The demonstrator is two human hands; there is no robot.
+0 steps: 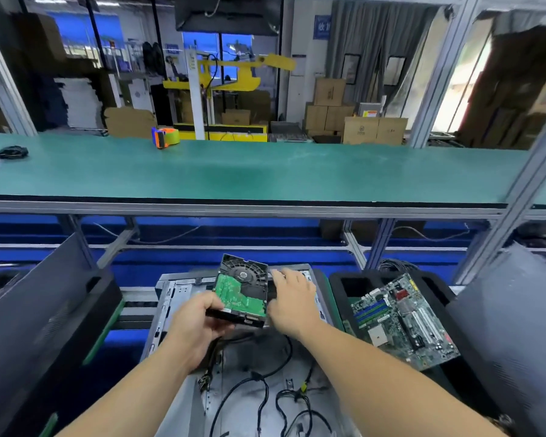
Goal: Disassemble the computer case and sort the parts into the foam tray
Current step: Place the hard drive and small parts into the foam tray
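Below our green workbench [265, 171], our left hand [196, 323] grips a hard drive [241, 290] above the computer case [177, 298]; right hand [292, 298] reaches, fingers relaxed. We should lift it level, clear of the cables [265, 389].

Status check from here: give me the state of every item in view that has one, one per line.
Hard drive: lifted out above the case, circuit board up.
Left hand: grips the hard drive's near end.
Right hand: reaches past the drive into the case, fingers relaxed, holding nothing visible.
Computer case: open, loose cables inside.
Motherboard: already in the foam tray.
Tape dispenser: on the green bench, untouched.
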